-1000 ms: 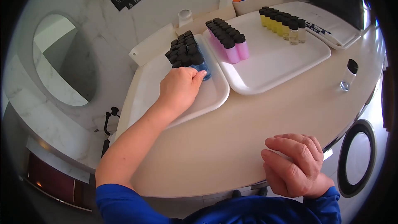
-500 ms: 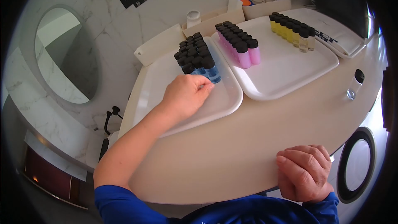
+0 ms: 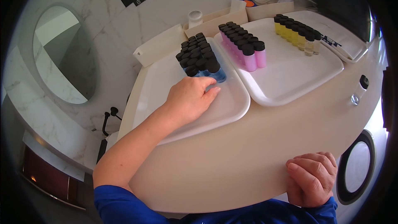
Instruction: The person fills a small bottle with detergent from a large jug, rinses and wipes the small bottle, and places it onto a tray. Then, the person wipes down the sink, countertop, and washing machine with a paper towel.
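My left hand (image 3: 192, 99) is over the front of the left white tray (image 3: 242, 110), thumb and index finger apart, with nothing seen between them. Its fingertips are close to the front of a cluster of blue-liquid vials (image 3: 220, 76) with black caps; the other fingers are curled out of sight underneath. My right hand (image 3: 313, 179) rests at the table's front edge, its fingers curled and pressed together. Whether anything is inside it is hidden. Pink vials (image 3: 249, 62) stand in rows on the middle tray (image 3: 286, 97), and yellow vials (image 3: 295, 37) are lined up behind them to the right.
A single clear vial (image 3: 360, 90) with a black cap leans near the table's right edge. Behind the yellow vials, another tray (image 3: 354, 54) holds dark-marked items. Beige boxes (image 3: 217, 20) and a white round container (image 3: 195, 18) line the wall.
My left hand has drawn back slightly from the blue vials, and its thumb and index finger have parted. The fingers of my right hand have curled closer together. The camera view has shifted a little.
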{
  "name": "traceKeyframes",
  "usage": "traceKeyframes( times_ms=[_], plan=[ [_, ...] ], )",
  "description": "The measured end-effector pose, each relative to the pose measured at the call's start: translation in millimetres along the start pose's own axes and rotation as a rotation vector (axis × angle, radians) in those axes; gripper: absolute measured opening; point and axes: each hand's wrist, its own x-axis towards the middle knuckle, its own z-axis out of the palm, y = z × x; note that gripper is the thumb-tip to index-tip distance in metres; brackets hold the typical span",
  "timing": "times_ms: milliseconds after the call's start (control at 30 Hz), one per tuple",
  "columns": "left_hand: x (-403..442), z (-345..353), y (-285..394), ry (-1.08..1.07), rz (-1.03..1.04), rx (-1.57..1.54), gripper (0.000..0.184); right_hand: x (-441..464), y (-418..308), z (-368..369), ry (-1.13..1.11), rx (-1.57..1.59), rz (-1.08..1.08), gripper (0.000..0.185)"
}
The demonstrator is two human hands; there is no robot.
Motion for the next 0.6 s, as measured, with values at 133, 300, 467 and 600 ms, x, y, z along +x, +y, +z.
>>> traceKeyframes(
  times_ms=[133,300,467,600],
  plan=[
    [-2.7,-12.0,14.2,0.043,-0.027,0.066,0.026,-3.1,2.0,2.7,0.016,0.000,0.006,0.023],
    [6.1,-26.8,18.7,0.256,0.021,0.255,0.047,-2.7,5.6,4.7,0.052,0.002,-0.026,0.022],
    [16.8,-27.6,17.1,0.214,-0.046,0.277,0.049,-6.1,14.6,9.4,0.110,0.032,-0.101,0.020],
    [20.4,-20.6,9.2,0.275,-0.039,0.202,0.050,-6.6,15.9,10.8,0.143,0.052,-0.129,0.017]
  ],
)
